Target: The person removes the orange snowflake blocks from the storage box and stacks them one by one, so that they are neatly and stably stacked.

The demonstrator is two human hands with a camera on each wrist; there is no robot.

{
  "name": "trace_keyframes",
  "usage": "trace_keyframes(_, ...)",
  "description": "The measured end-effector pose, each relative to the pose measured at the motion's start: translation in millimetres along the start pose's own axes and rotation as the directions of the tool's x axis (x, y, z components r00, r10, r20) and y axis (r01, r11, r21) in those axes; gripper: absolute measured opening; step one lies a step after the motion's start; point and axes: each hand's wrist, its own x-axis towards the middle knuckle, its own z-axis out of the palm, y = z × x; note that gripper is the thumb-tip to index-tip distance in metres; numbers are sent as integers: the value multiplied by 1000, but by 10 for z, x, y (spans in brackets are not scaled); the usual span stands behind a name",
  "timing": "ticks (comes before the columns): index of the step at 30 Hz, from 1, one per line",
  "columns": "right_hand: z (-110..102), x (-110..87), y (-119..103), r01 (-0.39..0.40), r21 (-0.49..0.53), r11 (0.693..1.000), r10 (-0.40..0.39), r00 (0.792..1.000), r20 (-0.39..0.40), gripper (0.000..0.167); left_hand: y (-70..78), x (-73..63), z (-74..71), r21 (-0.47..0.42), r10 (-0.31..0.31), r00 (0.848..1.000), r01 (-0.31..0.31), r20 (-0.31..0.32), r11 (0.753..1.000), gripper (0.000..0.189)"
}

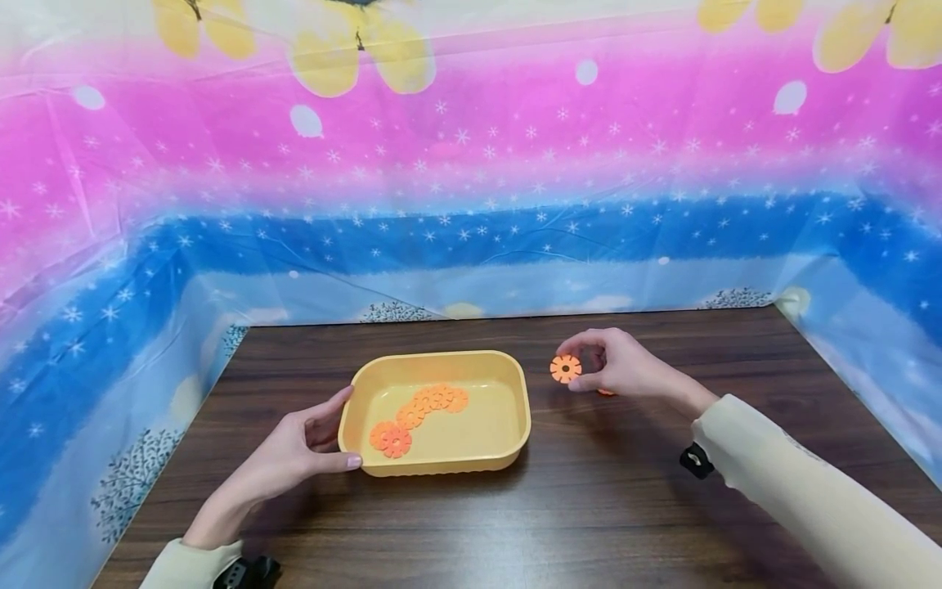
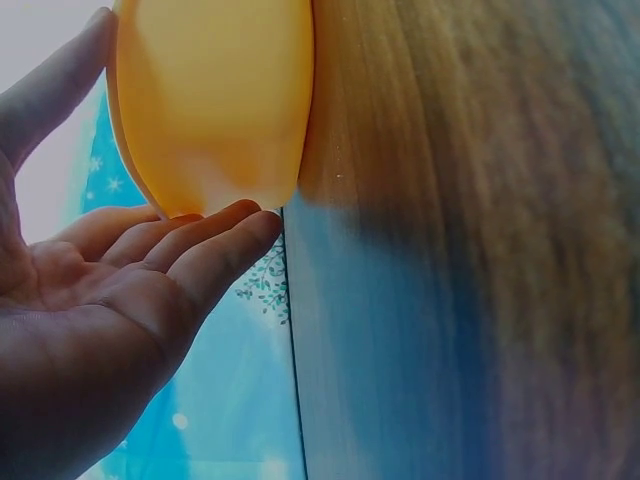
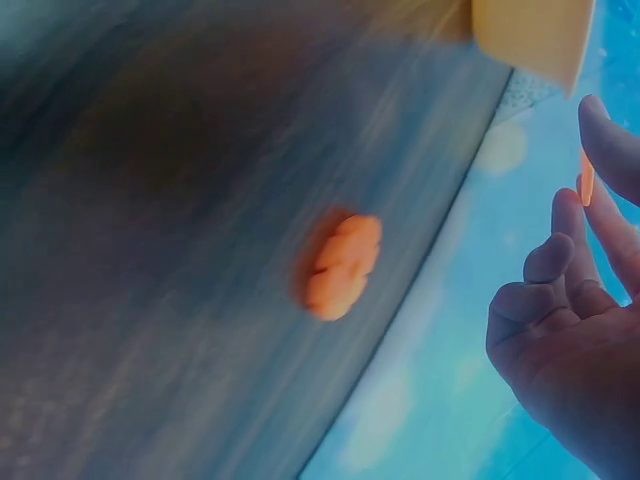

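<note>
One thin orange disc, flower-notched, with central hole

A printed cloth wraps around from nine o'clock through twelve to three, banded pink above blue, dotted with white snowflakes; yellow butterflies show at eleven and two. The dark wood-grain table spreads toward six, catching pale light.

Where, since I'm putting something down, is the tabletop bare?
Bare tabletop lies in front of the yellow tray, and in a strip between tray and printed cloth. Crowded: the tray's left end, gripped by the left hand, and around the right hand, which pinches an orange disc near another orange piece.
</note>
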Motion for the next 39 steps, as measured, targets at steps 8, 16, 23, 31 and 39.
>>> trace_keyframes(8,-55,-111,278,-68,32,997,68,998,-14,40,-5,7,-3,-11,0,1000,0,1,1000,93)
trace_keyframes(16,-106,-206,535,-110,38,993,111,993,-43,40,-20,14,-7,-22,4,1000,-4,8,1000,92)
trace_keyframes(23,-120,-269,701,-110,-1,994,109,993,-48,37,-17,7,-4,-17,-3,1000,3,7,1000,93)
trace_keyframes(31,-111,-297,776,-114,-16,993,113,993,-30,37,-9,3,-1,-13,3,1000,-3,9,1000,93)
trace_keyframes(39,-86,-284,784,-104,-11,995,104,994,-16,37,-13,7,1,-24,17,1000,-17,13,1000,93)
